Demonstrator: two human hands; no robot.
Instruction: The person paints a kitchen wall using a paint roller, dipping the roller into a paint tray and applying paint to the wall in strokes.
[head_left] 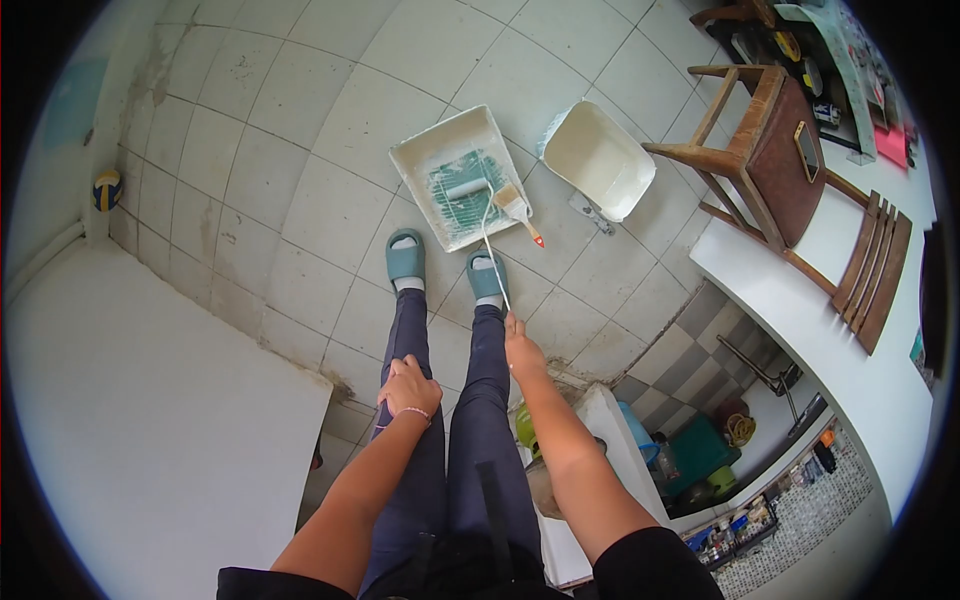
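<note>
My right hand point(523, 347) is closed around the handle of a small paint roller point(467, 188). The roller head lies in a white paint tray point(411, 152) with a green ribbed area, on the tiled floor beyond my feet. A paintbrush point(512, 203) with a red-tipped handle rests across the tray's right side. My left hand point(407, 388) lies on my left leg near the knee, its fingers bent over the dark trousers; nothing shows in it. Right of the tray stands a white bucket point(600, 155) with a pale inside.
A wooden chair point(780, 160) with a phone point(806, 151) on its seat is at the right. White surfaces point(170, 420) fill the lower left. A ball point(107, 190) sits by the left wall. A sink area with dishes point(700, 455) is at the lower right.
</note>
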